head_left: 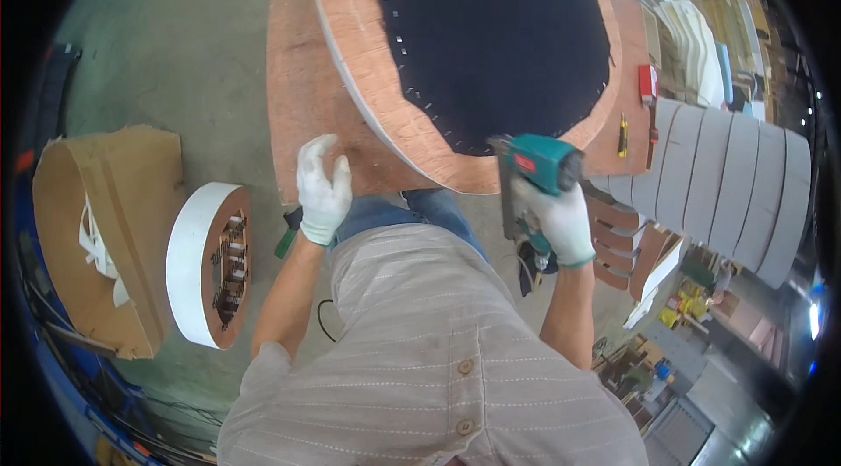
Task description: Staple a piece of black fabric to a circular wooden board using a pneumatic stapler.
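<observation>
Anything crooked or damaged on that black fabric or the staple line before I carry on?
Nothing stands out. The black fabric lies flat on the round plywood panel, staples follow its edge, and the staple gun sits at the rim.

Grey concrete floor [175, 54] spreading across the upper left of the frame, dull and scuffed. Lying at the left: an open cardboard box [105, 238], and just beside it a round white-rimmed wooden form [197, 264]. Standing at the right: a row of curved grey panels [736, 186], with stacked pale foam pieces [692, 37] piling up behind in the upper right. Cluttering the lower right: yellow and blue items [679, 308], too small to tell. Glinting along the right rim: small lights [815, 98].
</observation>
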{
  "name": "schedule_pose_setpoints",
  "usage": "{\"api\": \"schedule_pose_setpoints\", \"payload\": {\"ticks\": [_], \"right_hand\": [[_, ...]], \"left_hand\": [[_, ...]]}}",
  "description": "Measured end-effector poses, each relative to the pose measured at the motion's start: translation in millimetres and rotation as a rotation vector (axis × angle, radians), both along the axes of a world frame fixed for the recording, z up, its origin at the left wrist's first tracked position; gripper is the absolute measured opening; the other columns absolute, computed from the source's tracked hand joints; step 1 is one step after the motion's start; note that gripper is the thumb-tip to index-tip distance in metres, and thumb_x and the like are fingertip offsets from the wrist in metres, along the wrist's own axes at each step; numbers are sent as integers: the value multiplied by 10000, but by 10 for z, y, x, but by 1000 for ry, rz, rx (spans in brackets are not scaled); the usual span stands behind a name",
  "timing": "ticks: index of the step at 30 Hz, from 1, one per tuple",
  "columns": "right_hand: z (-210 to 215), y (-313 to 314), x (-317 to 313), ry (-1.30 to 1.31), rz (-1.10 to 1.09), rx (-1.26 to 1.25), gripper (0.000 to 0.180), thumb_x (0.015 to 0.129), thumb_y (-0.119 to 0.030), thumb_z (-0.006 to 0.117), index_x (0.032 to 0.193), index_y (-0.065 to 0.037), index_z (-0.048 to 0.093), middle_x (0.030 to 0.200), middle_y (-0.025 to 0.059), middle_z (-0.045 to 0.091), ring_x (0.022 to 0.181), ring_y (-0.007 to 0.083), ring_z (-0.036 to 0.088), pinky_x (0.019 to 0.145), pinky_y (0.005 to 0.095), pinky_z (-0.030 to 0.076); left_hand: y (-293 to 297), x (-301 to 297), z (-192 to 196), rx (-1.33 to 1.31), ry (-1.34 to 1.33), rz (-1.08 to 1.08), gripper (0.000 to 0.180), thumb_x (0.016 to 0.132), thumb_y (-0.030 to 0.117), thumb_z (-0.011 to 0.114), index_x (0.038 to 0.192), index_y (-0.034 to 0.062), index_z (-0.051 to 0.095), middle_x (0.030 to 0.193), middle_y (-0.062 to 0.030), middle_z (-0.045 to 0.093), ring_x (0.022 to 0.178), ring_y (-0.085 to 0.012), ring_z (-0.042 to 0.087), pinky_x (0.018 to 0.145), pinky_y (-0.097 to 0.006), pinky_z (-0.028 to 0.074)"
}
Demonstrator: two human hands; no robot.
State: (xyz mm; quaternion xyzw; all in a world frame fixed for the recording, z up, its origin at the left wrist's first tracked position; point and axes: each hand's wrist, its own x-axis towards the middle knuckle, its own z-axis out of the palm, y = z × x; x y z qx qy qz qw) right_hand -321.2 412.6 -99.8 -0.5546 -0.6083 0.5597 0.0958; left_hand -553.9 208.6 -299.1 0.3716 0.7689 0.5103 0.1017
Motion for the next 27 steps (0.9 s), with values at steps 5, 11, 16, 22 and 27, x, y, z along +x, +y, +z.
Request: {"api": "schedule_pose_setpoints", "payload": {"ticks": [5, 11, 16, 22, 27], "right_hand": [[42, 141, 1047, -203, -359, 99, 85, 945, -129, 778, 973, -55, 747, 652, -37, 599, 485, 59, 505, 454, 265, 375], [-1087, 1091, 2370, -623, -180, 494, 386, 900, -366, 777, 1105, -40, 750, 1041, 244, 770, 1012, 410, 743, 892, 448, 561], [-1699, 2132, 2742, -737, -191, 544, 397, 938, -350, 716, 1199, -61, 638, 1021, 284, 755, 1023, 483, 718, 883, 563, 572], [-2255, 2642, 2708, -462, 172, 879, 377, 952, -338, 722, 1198, -53, 709, 1054, 198, 750, 1015, 424, 709, 909, 509, 570], [-2448, 3228, 3913, -801, -636, 864, 254, 932, -269, 739, 1085, -66, 744, 1037, 184, 715, 1037, 392, 679, 913, 518, 548]], "left_hand": [[245, 129, 27, -87, -201, 131, 623, 976, 184, 763, 1485, -63, 501, 1422, -251, 607, 1345, -381, 576, 1165, -461, 432], [470, 387, 37, -27, -181, 208, 773, 1003, 185, 746, 1610, -58, 334, 1597, -263, 451, 1482, -358, 455, 1259, -483, 329], [855, 856, 335, -240, 94, 306, 818, 1028, 331, 717, 1627, -50, 311, 1642, -268, 386, 1519, -405, 386, 1276, -503, 297], [1355, 1232, 268, -480, 170, 541, 823, 1038, 413, 683, 1608, -72, 339, 1644, -305, 366, 1528, -439, 366, 1278, -508, 311], [1426, 1184, 179, -513, 316, 577, 796, 1051, 444, 651, 1556, -115, 394, 1608, -320, 409, 1516, -448, 372, 1274, -511, 312]]}}
